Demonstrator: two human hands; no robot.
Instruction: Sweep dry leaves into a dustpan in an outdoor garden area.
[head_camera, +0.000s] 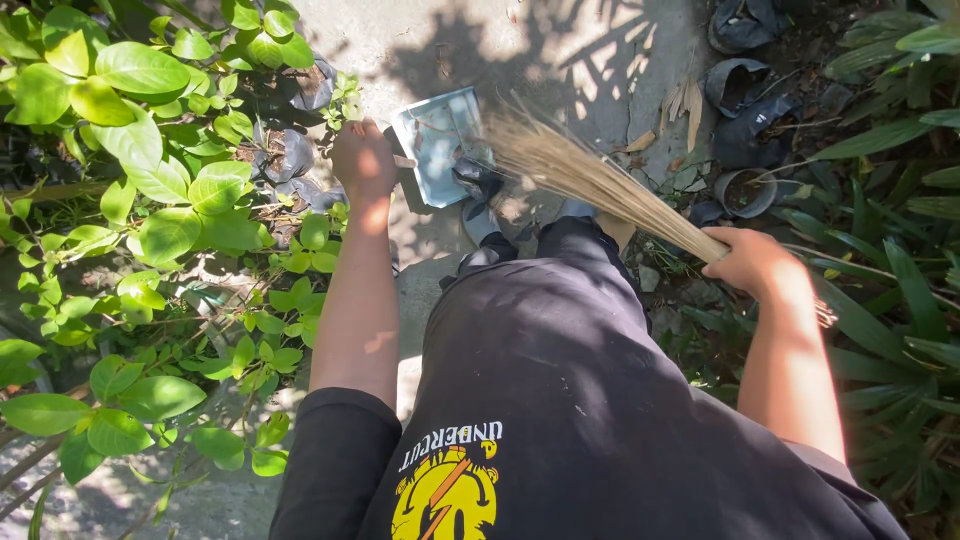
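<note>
The step in hand looks like sweeping litter into the pan: the left hand (362, 158) is closed on the handle of a pale blue, flat metal dustpan (438, 145) resting on the concrete path (440, 40); the right hand (752, 262) grips a bundled broom of thin tan sticks (590, 178), its tips fanned at the pan's edge. The next move likely calls for a short, low stroke with the pan held steady; the pan's handle is hidden by the fingers, and shadow blurs what lies in the pan.

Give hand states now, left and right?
Left hand: closed on the dustpan handle.
Right hand: closed around the stick broom.
</note>
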